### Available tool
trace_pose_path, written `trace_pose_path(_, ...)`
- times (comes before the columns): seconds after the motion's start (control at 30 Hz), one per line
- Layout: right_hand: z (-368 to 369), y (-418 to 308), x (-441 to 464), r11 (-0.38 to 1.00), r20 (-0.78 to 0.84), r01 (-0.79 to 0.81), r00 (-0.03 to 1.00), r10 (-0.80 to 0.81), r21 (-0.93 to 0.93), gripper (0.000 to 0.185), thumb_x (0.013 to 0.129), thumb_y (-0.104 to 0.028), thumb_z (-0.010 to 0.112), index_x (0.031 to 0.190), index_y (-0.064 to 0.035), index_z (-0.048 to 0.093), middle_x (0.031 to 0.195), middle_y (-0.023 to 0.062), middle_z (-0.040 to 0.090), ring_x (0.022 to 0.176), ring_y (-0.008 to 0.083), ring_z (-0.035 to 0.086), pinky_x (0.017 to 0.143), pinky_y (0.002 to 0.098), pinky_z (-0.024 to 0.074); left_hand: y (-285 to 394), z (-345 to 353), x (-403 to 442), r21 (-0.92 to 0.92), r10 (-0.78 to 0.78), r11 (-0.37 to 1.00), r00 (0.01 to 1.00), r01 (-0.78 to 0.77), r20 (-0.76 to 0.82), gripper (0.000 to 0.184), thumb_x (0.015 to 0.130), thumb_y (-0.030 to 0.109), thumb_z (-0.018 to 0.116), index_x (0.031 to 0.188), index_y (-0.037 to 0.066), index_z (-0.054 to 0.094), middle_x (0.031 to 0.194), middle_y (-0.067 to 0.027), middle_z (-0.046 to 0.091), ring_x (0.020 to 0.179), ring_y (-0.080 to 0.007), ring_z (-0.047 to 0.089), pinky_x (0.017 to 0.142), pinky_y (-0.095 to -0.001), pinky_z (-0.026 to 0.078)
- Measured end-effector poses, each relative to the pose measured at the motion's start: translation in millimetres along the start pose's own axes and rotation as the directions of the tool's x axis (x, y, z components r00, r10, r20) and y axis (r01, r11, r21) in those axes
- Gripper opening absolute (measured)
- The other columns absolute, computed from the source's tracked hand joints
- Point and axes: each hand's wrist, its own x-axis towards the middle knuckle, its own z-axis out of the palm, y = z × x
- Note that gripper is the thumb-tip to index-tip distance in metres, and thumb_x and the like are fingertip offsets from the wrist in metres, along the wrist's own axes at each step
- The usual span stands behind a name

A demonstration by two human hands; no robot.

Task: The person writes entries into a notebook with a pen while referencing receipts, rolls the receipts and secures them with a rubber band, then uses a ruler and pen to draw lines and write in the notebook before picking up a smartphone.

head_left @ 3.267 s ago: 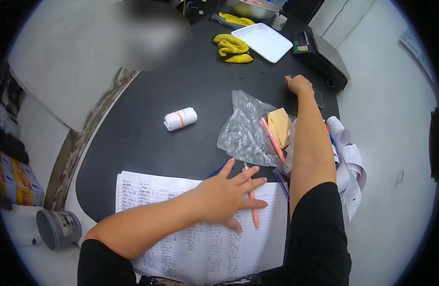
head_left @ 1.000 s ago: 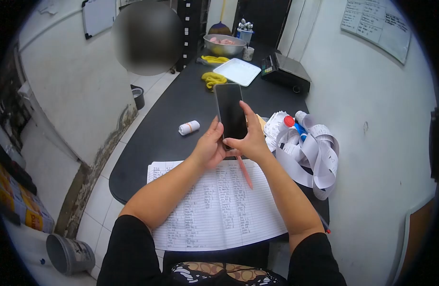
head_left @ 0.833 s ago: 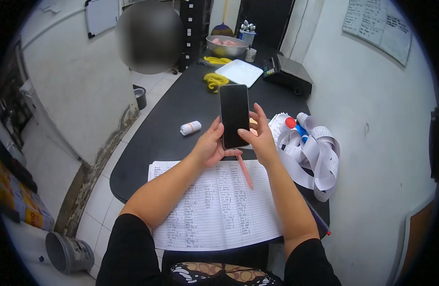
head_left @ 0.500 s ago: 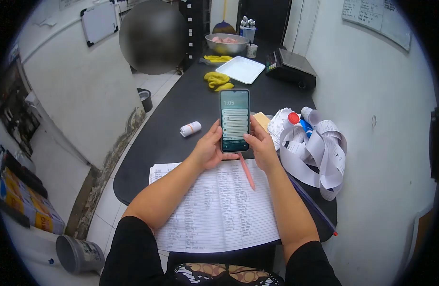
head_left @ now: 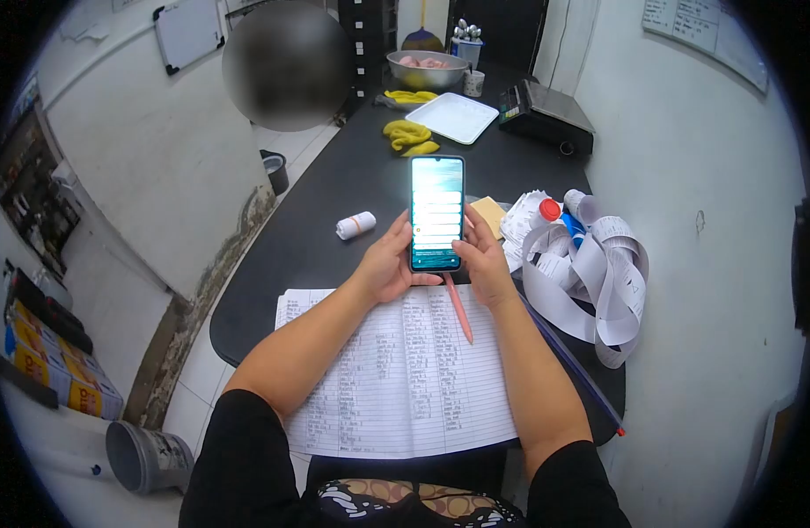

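A lit phone (head_left: 437, 216) is held upright between my two hands, above the far edge of an open notebook (head_left: 370, 414). My left hand (head_left: 392, 264) is closed round its left side and lower edge. On the other side, my right hand (head_left: 485, 264) grips it, with the thumb over the lower right of the screen. The screen shows several pale bars, too bright to read. A pink pen (head_left: 458, 310) lies on the notebook just below the phone, pointing toward me. Handwritten columns fill much of both pages.
Long curled paper receipts (head_left: 620, 264) and a red cap (head_left: 550, 209) lie at right. A small paper roll (head_left: 355, 225) is at left. Farther back are yellow cloths (head_left: 408, 136), a white tray (head_left: 453, 117), a scale (head_left: 546, 119) and a metal bowl (head_left: 427, 73). A wall (head_left: 713, 352) borders the right.
The phone screen has turned much brighter. The view has shifted slightly, so the things on the table sit a little differently in it. Both hands keep their hold on the phone.
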Motion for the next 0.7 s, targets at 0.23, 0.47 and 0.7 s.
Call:
trace_pose_path(0.23,-4.0,4.5,0.6,0.998,-0.001,-0.052,0.999,0.052,0.027,0.070,0.079,-0.001,0.056,0.142,0.0041,0.025,0.139,0.0190,0.038,0.126,0.0243,0.041,0.103,0.0328,0.0344,-1.1,-6.1,1.1,0.001,-0.002,1.000,0.999,0.002,0.032,0.047,0.101,0.034,0.025,0.145,0.025,0.014,0.132,-0.0112,0.045,0.103,-0.0270,0.060,0.070,-0.0411,0.059)
trace_pose_path(0.47,-1.9,2.5,0.3,0.999,0.015,-0.035,0.999,0.035,0.014,0.071,0.078,0.000,0.056,0.142,0.0039,0.025,0.141,0.0186,0.037,0.128,0.0253,0.040,0.104,0.0336,0.0322,-1.5,-10.8,2.8,-0.009,-0.006,1.000,0.998,0.006,0.055,0.047,0.100,0.035,0.028,0.145,0.025,0.016,0.132,-0.0111,0.046,0.103,-0.0280,0.060,0.070,-0.0425,0.058)
trace_pose_path(0.7,-4.3,5.1,1.1,0.999,-0.003,-0.050,0.999,0.050,0.000,0.073,0.077,-0.002,0.058,0.142,0.0035,0.025,0.141,0.0183,0.037,0.130,0.0266,0.037,0.107,0.0349,0.0281,-1.5,-8.6,1.3,-0.044,-0.013,0.999,1.000,0.013,0.008,0.047,0.100,0.035,0.029,0.144,0.025,0.018,0.132,-0.0113,0.046,0.103,-0.0287,0.060,0.069,-0.0445,0.058)
